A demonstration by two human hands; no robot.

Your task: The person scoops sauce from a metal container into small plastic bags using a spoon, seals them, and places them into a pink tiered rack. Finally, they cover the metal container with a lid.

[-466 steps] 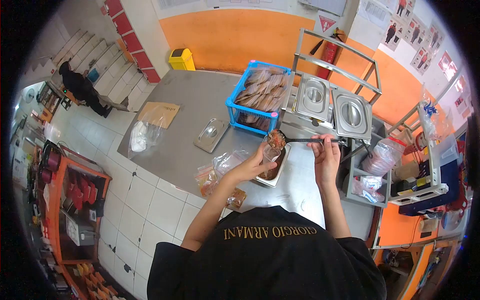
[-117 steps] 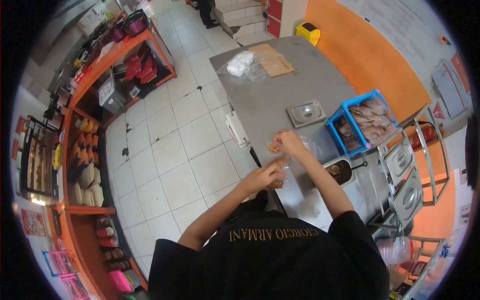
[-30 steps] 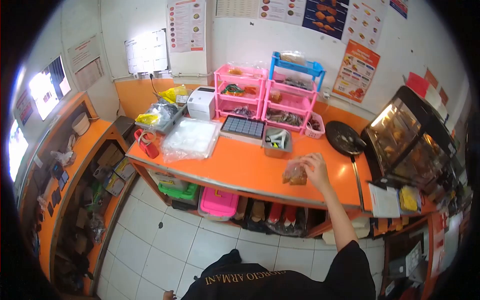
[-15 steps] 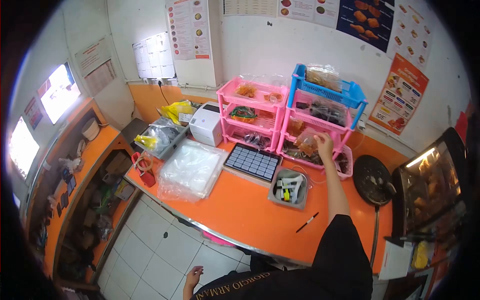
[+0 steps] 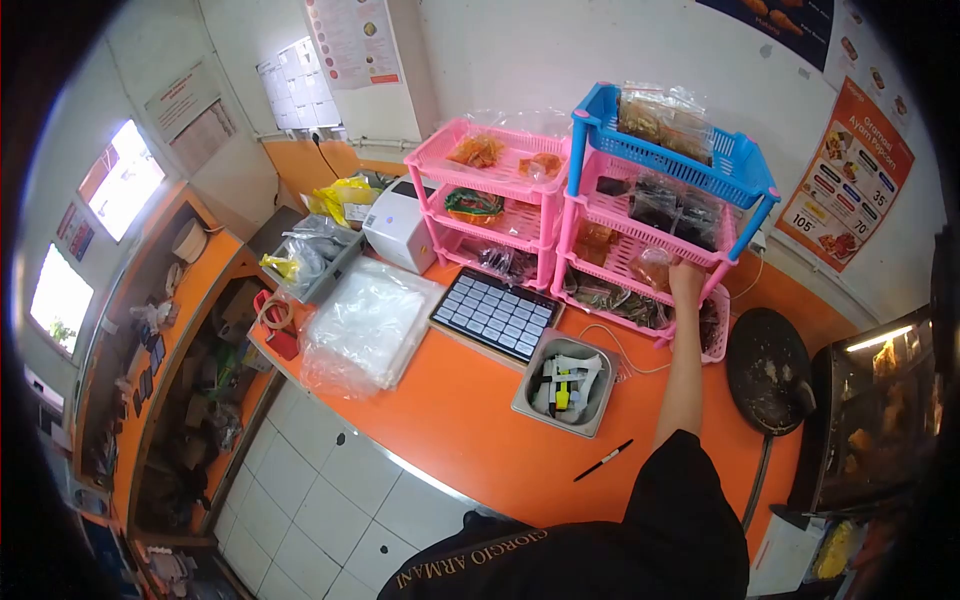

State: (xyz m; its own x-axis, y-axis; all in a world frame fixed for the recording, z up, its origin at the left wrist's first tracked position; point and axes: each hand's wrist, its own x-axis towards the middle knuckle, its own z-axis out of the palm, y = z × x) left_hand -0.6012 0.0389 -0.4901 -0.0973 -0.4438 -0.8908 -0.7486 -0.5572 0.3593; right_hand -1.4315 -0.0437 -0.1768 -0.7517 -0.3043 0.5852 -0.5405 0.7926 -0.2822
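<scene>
My right hand (image 5: 686,280) reaches into the pink rack (image 5: 598,262) on the right, at a lower tier beneath one holding dark packets. Its fingers are closed at a small clear bag of orange-brown food (image 5: 652,268), partly hidden by the rack. Left of that bag, on the same tier, lies another orange-brown bag (image 5: 597,241). Several long dark packets (image 5: 615,298) fill the tier below. My left hand is out of view.
A blue basket (image 5: 690,150) with bags tops this rack. A second pink rack (image 5: 490,180), keypad (image 5: 497,312), white printer (image 5: 398,228), plastic bags (image 5: 370,325), metal tub (image 5: 600,415) and pen (image 5: 604,460) occupy the orange counter. A black pan (image 5: 766,360) stands right.
My right hand has moved deeper into the right rack, carrying the small bag right and inward. My left hand, visible low in the earlier frame, has left view. The camera has shifted closer.
</scene>
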